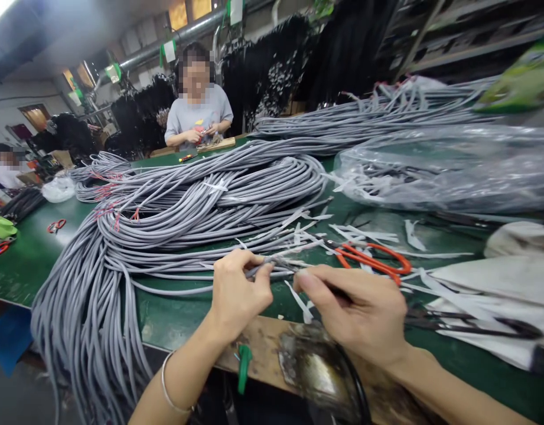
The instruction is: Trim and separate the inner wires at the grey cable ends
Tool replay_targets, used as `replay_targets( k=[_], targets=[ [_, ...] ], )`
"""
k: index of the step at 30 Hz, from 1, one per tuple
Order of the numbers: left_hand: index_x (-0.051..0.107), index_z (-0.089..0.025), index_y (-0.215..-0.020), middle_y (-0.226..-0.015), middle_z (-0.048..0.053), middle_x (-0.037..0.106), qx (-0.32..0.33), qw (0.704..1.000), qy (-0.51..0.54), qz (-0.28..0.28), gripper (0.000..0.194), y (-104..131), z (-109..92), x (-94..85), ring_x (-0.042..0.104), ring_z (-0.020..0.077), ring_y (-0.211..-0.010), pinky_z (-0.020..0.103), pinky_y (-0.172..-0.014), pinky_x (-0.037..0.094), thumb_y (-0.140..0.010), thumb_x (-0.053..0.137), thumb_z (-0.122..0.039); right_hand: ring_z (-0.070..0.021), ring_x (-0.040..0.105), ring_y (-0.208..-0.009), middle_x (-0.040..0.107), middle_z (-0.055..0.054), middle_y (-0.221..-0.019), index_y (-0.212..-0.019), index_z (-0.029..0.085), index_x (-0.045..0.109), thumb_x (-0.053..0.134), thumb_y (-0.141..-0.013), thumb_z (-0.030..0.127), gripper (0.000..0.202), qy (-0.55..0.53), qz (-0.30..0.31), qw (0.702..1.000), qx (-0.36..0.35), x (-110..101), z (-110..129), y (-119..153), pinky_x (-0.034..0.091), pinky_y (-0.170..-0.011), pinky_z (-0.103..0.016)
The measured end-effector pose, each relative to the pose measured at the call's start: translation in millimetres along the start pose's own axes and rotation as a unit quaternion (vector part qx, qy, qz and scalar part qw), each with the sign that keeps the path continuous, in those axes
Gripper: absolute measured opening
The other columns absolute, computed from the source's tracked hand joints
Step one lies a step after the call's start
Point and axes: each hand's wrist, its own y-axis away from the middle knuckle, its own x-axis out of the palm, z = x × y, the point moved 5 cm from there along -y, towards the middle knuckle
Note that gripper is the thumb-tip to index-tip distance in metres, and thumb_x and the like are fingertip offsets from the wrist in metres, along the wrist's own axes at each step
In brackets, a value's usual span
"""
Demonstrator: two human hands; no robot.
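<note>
My left hand (240,292) pinches a grey cable (253,272) close to its end, thumb against the fingers. Thin loose strands (283,264) fan out from that end toward my right hand (355,310). The right fingers are closed at the tips of the strands; exactly which part they grip is partly hidden. Just behind the hands lies a large looped bundle of grey cables (209,200), several with red wire ends showing. Orange-handled scissors (364,258) rest beyond my right hand, among white strips (364,233).
A wooden board (265,348) with a shiny metal piece (320,372) and a green clip (244,369) sits at the near edge. At right are a clear plastic bag (449,171), dark-handled tool (475,323) and white cloth (488,274). A co-worker (201,118) sits opposite.
</note>
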Motion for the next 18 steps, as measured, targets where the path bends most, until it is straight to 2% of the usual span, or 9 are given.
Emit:
replay_targets(
  k=[4, 7, 10, 14, 16, 18],
  targets=[
    [0.065, -0.014, -0.064, -0.064, 0.003, 0.065, -0.023, 0.999, 0.040, -0.016, 0.005, -3, 1, -2.8, 0.055, 0.0125, -0.055, 0.022, -0.054, 0.041, -0.068, 0.063, -0.015, -0.0088, 0.050, -0.037, 0.058, 0.001, -0.047, -0.061, 0.019, 0.056, 0.048, -0.084, 0.016, 0.024, -0.019, -0.009, 0.999, -0.025, -5, 5, -1, 0.037, -0.040, -0.021],
    [0.066, -0.014, -0.062, -0.061, 0.003, 0.065, -0.057, 0.995, 0.076, -0.011, 0.008, -7, 6, -6.7, 0.055, 0.0123, -0.055, 0.022, -0.054, 0.041, -0.067, 0.064, -0.020, -0.0091, 0.051, -0.039, 0.057, 0.001, -0.046, -0.061, 0.019, 0.056, 0.046, -0.084, 0.016, 0.026, -0.064, 0.031, 0.997, -0.041, -1, 6, -5, 0.038, -0.042, -0.021],
    [0.067, -0.014, -0.061, -0.060, 0.003, 0.064, -0.067, 0.991, 0.117, 0.009, 0.015, -9, 9, -9.7, 0.052, 0.0111, -0.053, 0.021, -0.052, 0.039, -0.069, 0.063, -0.026, -0.0073, 0.037, -0.033, 0.044, 0.004, -0.040, -0.057, 0.019, 0.054, 0.043, -0.086, 0.024, 0.032, -0.121, 0.074, 0.988, 0.063, 7, -9, -9, 0.029, -0.035, -0.022],
    [0.072, -0.014, -0.069, -0.044, -0.003, 0.049, -0.031, 0.994, 0.096, 0.044, 0.024, -6, 6, -7.6, 0.034, 0.0071, -0.040, 0.021, -0.042, 0.027, -0.073, 0.062, -0.036, -0.0078, 0.027, -0.035, 0.031, 0.006, -0.042, -0.059, 0.019, 0.053, 0.045, -0.083, 0.044, 0.035, -0.225, 0.082, 0.944, 0.228, 13, -30, -11, 0.021, -0.033, -0.023],
    [0.074, -0.015, -0.075, -0.039, -0.005, 0.040, 0.000, 0.996, 0.069, 0.048, 0.027, -3, 2, -5.4, 0.029, 0.0068, -0.038, 0.021, -0.042, 0.025, -0.076, 0.059, -0.037, -0.0077, 0.025, -0.036, 0.029, 0.007, -0.042, -0.061, 0.019, 0.053, 0.047, -0.079, 0.050, 0.036, -0.255, 0.085, 0.926, 0.263, 15, -34, -11, 0.020, -0.033, -0.023],
    [0.074, -0.015, -0.078, -0.039, -0.005, 0.038, 0.025, 0.998, 0.039, 0.041, 0.027, -1, -1, -3.2, 0.029, 0.0071, -0.037, 0.022, -0.043, 0.025, -0.080, 0.053, -0.033, -0.0075, 0.024, -0.036, 0.028, 0.007, -0.043, -0.061, 0.019, 0.052, 0.047, -0.079, 0.051, 0.037, -0.257, 0.095, 0.925, 0.264, 16, -34, -11, 0.020, -0.033, -0.023]
  ],
)
